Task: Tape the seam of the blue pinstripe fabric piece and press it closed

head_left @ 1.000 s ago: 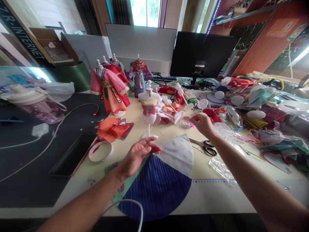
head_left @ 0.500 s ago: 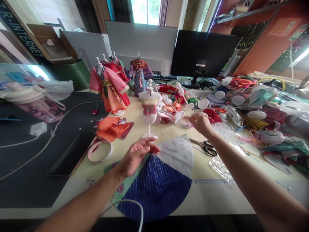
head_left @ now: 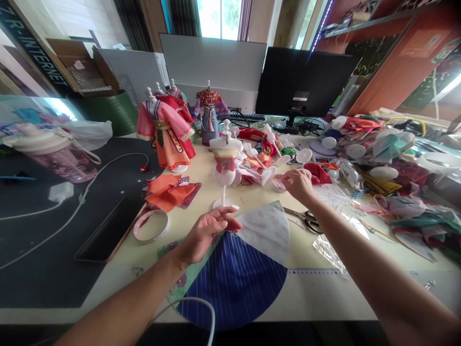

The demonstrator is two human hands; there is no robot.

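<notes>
Head view: the left hand [head_left: 209,230] sits just left of the middle of the frame, palm turned partly up, its fingers loosely spread and no object seen in its grasp. It lies over the upper point of a dark blue striped panel [head_left: 237,283]; whether the fingertips touch the cloth, I cannot tell. This panel fills the lower middle of the frame, fanned out flat, with a pale printed panel [head_left: 268,228] along its upper right edge and a green floral panel [head_left: 182,278] on its left.

The right hand [head_left: 299,186], right of the middle, is at a small round dish [head_left: 273,186], thumb and fingers curled close together. Whether they pinch anything cannot be made out.

The step in hand looks like picking something small from the dish while the left hand waits by the cloth. The next move would seem to call for a fine, sure grip and a clean lift clear of the rim, keeping the forearm off the scissors [head_left: 306,215] just below and not dragging the panels about on the desk [head_left: 313,302].
</notes>
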